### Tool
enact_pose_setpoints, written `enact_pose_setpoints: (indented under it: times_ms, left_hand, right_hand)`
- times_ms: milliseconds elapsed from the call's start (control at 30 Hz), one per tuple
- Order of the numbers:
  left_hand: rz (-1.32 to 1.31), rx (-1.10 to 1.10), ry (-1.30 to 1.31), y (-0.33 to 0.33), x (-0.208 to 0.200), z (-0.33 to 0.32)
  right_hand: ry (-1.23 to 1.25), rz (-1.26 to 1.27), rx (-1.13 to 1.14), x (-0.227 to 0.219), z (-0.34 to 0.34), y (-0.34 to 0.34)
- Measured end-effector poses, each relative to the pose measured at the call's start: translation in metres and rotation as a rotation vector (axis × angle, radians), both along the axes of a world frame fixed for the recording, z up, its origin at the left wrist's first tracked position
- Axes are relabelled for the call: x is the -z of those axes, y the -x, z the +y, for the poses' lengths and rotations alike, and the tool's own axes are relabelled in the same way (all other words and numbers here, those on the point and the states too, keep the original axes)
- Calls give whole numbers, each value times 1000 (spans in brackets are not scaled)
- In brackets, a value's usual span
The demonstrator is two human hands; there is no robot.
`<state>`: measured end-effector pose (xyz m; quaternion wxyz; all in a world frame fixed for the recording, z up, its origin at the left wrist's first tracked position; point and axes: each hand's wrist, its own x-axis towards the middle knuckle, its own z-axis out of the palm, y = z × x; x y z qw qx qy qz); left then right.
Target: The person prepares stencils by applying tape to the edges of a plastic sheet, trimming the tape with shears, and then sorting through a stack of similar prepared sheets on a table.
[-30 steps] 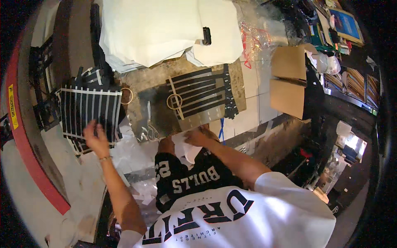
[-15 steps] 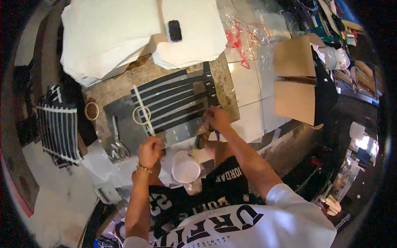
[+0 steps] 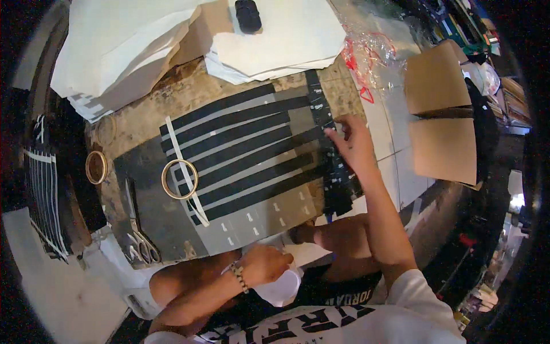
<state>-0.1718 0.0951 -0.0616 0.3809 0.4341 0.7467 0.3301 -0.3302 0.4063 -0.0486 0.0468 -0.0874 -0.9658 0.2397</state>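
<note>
While my right hand [image 3: 352,143] is hanging at the loose black strips [image 3: 338,192], thumb and fingers apart, I'm judging that a careless brush could skew the striped rows [image 3: 252,160] lying just to its left. My left hand [image 3: 266,264] is curling over the white cup [image 3: 282,289], its grip hiding from me.

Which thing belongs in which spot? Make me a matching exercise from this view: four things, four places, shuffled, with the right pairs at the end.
Things
1. Scissors
2. Black oblong object
3. Right hand
4. Left hand

Places
A. By the white cup, near the lower edge of the picture
B. On the left part of the dark board
C. Near the right ends of the long dark strips
D. On the pale sheets at the top of the picture

Right pairs: 1-B, 2-D, 3-C, 4-A
</note>
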Motion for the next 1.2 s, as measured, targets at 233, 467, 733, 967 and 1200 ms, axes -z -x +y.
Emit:
enact_pose_setpoints:
  times_ms: [233,467,733,967,1200]
  left_hand:
    - [99,81,131,-3,-34,-30]
    - [422,-87,69,-6,-43,-34]
    - [438,-322,138,-31,-74,-88]
    - [376,-1145,-15,-33,-85,-242]
    - [980,-2091,-401,20,-74,-354]
  right_hand:
    - [131,185,-130,9,16,6]
    - [43,177,-345,-18,-15,-9]
    - [105,315,-567,-10,-48,-29]
    - [104,367,-538,-9,-50,-29]
    - [305,306,-536,-2,-74,-25]
